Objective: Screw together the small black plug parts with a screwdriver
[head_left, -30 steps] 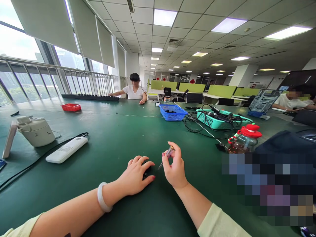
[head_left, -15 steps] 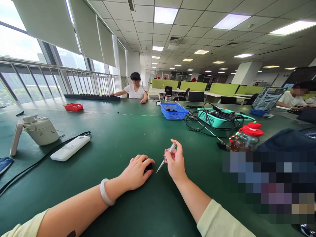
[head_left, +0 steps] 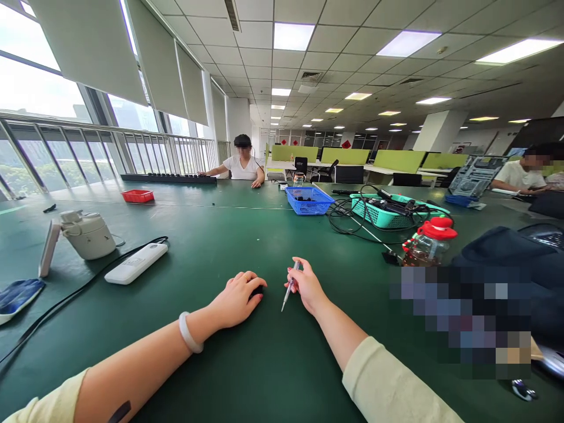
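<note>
The left hand (head_left: 235, 299) is curled closed on a small black part (head_left: 257, 290) on the counter (head_left: 247, 235), while at its 3 o'clock the right hand (head_left: 306, 288) pinches a slim screwdriver (head_left: 289, 288), tip lowered but apparently not yet on the part.

Past the right hand (head_left: 305, 286) the worktop (head_left: 247, 235) lies bare to its far edge; white remote (head_left: 136, 264), black cable (head_left: 66, 299) at left, red-lidded jar (head_left: 426, 245) at right.

We see a dark green counter (head_left: 211, 235), a blue basket (head_left: 308, 201), a teal basket (head_left: 382, 217) and a red tray (head_left: 137, 195). Our screwdriver (head_left: 286, 296) is clear and silver, our bangle (head_left: 188, 332) white.
</note>
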Available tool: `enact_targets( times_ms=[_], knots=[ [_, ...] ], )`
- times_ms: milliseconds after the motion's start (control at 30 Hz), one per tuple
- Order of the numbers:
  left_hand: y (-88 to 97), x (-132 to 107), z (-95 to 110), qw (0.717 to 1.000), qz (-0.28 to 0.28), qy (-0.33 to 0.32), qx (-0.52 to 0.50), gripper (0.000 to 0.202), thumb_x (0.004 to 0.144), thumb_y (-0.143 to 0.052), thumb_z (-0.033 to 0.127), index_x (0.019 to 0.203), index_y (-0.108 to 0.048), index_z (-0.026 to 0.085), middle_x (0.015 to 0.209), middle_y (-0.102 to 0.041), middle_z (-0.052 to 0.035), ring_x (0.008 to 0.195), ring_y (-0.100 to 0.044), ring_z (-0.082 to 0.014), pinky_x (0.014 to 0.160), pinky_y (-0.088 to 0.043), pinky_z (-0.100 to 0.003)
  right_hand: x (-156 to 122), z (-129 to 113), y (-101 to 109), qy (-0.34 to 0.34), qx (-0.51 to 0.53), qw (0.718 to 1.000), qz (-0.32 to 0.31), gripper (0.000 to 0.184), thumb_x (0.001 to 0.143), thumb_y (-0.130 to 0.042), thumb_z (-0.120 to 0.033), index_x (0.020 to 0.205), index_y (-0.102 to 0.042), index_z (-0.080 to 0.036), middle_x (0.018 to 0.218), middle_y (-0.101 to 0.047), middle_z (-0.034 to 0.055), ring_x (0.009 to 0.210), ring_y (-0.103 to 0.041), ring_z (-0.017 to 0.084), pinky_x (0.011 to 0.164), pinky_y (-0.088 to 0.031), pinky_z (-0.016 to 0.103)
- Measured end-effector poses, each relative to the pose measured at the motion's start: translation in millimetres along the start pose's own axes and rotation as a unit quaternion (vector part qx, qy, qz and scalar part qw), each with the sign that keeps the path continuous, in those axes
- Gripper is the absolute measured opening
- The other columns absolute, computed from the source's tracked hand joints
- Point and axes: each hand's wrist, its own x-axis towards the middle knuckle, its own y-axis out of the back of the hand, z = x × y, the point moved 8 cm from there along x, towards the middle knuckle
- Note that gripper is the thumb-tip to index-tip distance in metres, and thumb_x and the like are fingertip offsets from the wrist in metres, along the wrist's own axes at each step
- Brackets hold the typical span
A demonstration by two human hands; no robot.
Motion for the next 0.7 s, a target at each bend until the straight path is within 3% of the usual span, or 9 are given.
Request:
enact_targets(
  times_ms=[100,200,400,533,700],
  knots=[
    [9.7,-19.1,-16.7,1.000,0.002,0.019,0.005,0.030,0.093,-0.041,0.033,0.116,-0.059,0.029,0.124,-0.058,-0.0062,0.116,-0.052,-0.0246,0.104,-0.043,-0.048,0.5,0.8,0.0,-0.005,0.003,1.000,-0.005,0.057,0.064,-0.069,-0.034,0.114,-0.044,-0.024,0.056,-0.051,-0.0131,0.039,-0.038,0.007,0.064,-0.047,0.033],
    [23.1,-48.6,-47.9,0.999,0.020,0.041,0.022,0.031,0.093,-0.040,0.037,0.115,-0.060,0.029,0.127,-0.059,-0.0059,0.119,-0.053,-0.0242,0.106,-0.043,-0.045,1.3,1.9,0.5,-0.005,0.003,1.000,-0.001,0.057,0.063,-0.070,-0.035,0.113,-0.045,-0.025,0.057,-0.051,-0.0127,0.039,-0.039,0.007,0.062,-0.047,0.033],
    [63.2,-124.2,-154.0,0.978,0.082,0.164,0.100,0.046,0.089,-0.036,0.049,0.120,-0.061,0.025,0.128,-0.061,-0.0087,0.118,-0.057,-0.0275,0.106,-0.042,-0.046,2.7,2.8,-0.3,-0.001,0.001,1.000,0.001,0.058,0.062,-0.069,-0.035,0.113,-0.043,-0.024,0.056,-0.050,-0.0138,0.038,-0.039,0.007,0.066,-0.049,0.036],
    [95.9,-164.6,-210.7,0.949,0.114,0.245,0.164,0.047,0.089,-0.035,0.044,0.121,-0.060,0.021,0.124,-0.064,-0.0109,0.113,-0.061,-0.0283,0.103,-0.042,-0.046,3.2,3.4,-0.8,0.004,-0.005,1.000,-0.006,0.055,0.066,-0.068,-0.035,0.114,-0.043,-0.024,0.056,-0.051,-0.0138,0.038,-0.039,0.007,0.066,-0.049,0.035],
    [118.8,-178.0,-237.9,0.934,0.103,0.275,0.203,0.051,0.088,-0.034,0.042,0.125,-0.056,0.015,0.124,-0.064,-0.0154,0.116,-0.060,-0.0290,0.105,-0.040,-0.042,3.3,4.7,0.4,0.007,-0.013,1.000,-0.007,0.053,0.069,-0.066,-0.034,0.115,-0.043,-0.024,0.058,-0.052,-0.0129,0.038,-0.040,0.007,0.065,-0.048,0.034]
  ],
)
